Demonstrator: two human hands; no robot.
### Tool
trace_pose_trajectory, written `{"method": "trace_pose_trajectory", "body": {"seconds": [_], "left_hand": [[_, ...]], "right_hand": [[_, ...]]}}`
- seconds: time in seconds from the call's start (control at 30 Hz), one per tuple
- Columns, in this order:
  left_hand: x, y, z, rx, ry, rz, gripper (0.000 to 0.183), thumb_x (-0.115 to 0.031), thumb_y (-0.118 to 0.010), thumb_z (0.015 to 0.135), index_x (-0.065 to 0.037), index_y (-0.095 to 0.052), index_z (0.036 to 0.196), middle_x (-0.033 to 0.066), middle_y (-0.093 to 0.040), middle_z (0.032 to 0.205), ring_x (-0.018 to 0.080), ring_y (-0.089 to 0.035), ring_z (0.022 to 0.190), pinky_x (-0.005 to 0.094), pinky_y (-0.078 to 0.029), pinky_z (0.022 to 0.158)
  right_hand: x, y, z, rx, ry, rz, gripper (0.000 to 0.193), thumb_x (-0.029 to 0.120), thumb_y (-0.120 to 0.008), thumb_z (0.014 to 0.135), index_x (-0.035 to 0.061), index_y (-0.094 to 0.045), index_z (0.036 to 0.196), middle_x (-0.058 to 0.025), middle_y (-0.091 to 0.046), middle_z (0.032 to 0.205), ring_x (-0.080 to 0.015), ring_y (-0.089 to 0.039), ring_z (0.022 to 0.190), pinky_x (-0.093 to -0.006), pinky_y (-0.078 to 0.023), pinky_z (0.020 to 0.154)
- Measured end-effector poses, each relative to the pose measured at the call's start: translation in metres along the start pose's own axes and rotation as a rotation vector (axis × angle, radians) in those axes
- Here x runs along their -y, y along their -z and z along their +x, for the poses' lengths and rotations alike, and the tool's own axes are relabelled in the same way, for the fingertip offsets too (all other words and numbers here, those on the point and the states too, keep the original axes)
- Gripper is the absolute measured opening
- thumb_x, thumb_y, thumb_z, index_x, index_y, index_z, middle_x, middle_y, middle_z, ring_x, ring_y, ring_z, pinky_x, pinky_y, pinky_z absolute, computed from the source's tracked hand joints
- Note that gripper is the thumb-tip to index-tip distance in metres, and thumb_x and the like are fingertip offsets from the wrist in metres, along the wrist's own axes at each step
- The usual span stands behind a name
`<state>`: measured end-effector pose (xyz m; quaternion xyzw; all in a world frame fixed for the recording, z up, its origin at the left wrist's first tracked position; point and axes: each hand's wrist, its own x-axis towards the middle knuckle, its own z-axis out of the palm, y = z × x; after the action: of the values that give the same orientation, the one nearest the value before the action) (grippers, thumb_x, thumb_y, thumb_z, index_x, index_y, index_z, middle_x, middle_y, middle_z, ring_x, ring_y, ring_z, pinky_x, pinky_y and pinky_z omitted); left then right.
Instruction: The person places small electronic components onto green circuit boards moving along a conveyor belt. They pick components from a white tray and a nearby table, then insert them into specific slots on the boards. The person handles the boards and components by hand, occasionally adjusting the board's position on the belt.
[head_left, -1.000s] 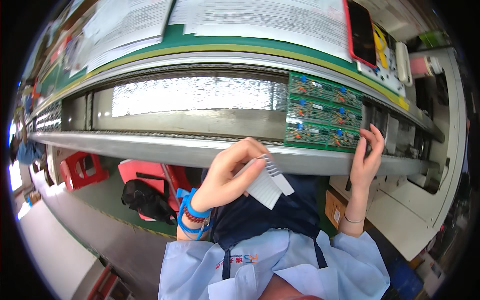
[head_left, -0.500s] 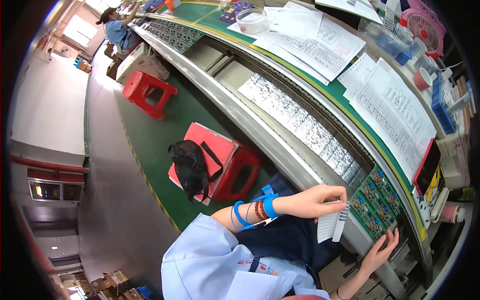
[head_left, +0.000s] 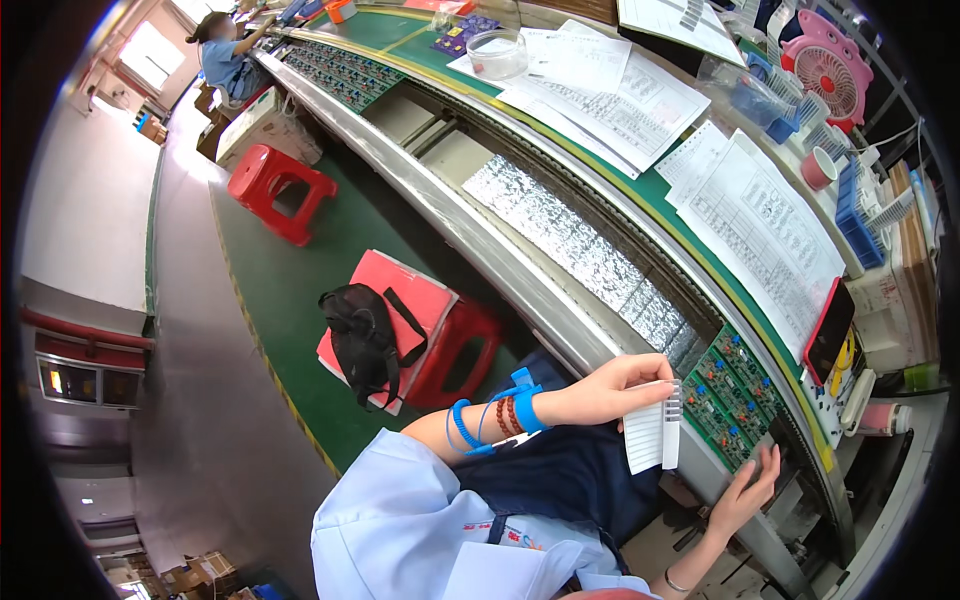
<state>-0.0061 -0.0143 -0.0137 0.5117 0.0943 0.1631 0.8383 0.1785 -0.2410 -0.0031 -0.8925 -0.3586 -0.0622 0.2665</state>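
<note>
Gaze swung left along the conveyor [head_left: 480, 250] within 1 s; left hand [head_left: 628, 385] pinches a white lined slip [head_left: 645, 440]; right hand [head_left: 745, 494] loosely spread, seemingly bare, beside green circuit board [head_left: 728, 396] on conveyor; hands little changed; handling seems paused.

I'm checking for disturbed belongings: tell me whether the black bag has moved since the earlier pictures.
No; the black bag lies in the same place against the red stool beneath it.
</note>
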Motion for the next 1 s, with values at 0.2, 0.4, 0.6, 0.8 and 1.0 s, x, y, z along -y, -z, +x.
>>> {"method": "trace_pose_trajectory", "body": {"seconds": [0.2,0.4,0.6,0.8,1.0], "left_hand": [[-0.019,-0.014,-0.007,-0.053,-0.278,0.247,0.015,-0.014,-0.051,0.091,0.001,-0.049,0.088,0.0046,-0.052,0.077,0.0102,-0.047,0.070,0.0277,-0.041,0.061],[-0.040,-0.006,-0.020,-0.156,-0.350,0.417,0.012,-0.010,-0.053,0.088,0.001,-0.051,0.085,0.0093,-0.051,0.074,0.0171,-0.049,0.066,0.0293,-0.040,0.060],[-0.069,0.071,-0.044,-0.423,-0.462,0.964,0.025,-0.004,-0.054,0.080,-0.002,-0.053,0.104,0.0086,-0.055,0.088,0.0241,-0.054,0.087,0.0336,-0.043,0.077],[-0.142,0.281,-0.065,-1.255,-0.528,1.542,0.029,-0.019,-0.058,0.082,-0.002,-0.052,0.105,0.0164,-0.056,0.099,0.0323,-0.051,0.098,0.0396,-0.041,0.084],[-0.184,0.413,-0.103,-1.502,-0.394,1.726,0.039,-0.024,-0.060,0.078,-0.002,-0.049,0.108,0.0217,-0.059,0.093,0.0366,-0.055,0.094,0.0438,-0.044,0.081]], "right_hand": [[0.040,0.004,-0.007,0.014,0.111,0.368,0.027,0.010,-0.043,0.089,-0.0039,-0.051,0.111,-0.0119,-0.054,0.105,-0.0215,-0.050,0.096,-0.0328,-0.038,0.088],[0.111,-0.026,-0.003,0.438,0.236,0.625,0.007,0.004,-0.060,0.078,-0.0011,-0.056,0.074,-0.0099,-0.054,0.071,-0.0232,-0.049,0.067,-0.0310,-0.039,0.063],[0.144,-0.059,0.006,0.457,0.329,0.687,0.015,0.005,-0.058,0.081,-0.0013,-0.051,0.070,-0.0099,-0.047,0.065,-0.0224,-0.044,0.060,-0.0313,-0.034,0.056],[0.144,-0.078,0.001,0.390,0.214,0.704,0.020,0.007,-0.056,0.084,-0.0008,-0.049,0.067,-0.0065,-0.041,0.060,-0.0162,-0.038,0.055,-0.0282,-0.028,0.050],[0.145,-0.083,-0.001,0.352,0.160,0.683,0.020,0.007,-0.056,0.084,-0.0005,-0.048,0.066,-0.0039,-0.040,0.059,-0.0122,-0.033,0.050,-0.0273,-0.024,0.046]]}}
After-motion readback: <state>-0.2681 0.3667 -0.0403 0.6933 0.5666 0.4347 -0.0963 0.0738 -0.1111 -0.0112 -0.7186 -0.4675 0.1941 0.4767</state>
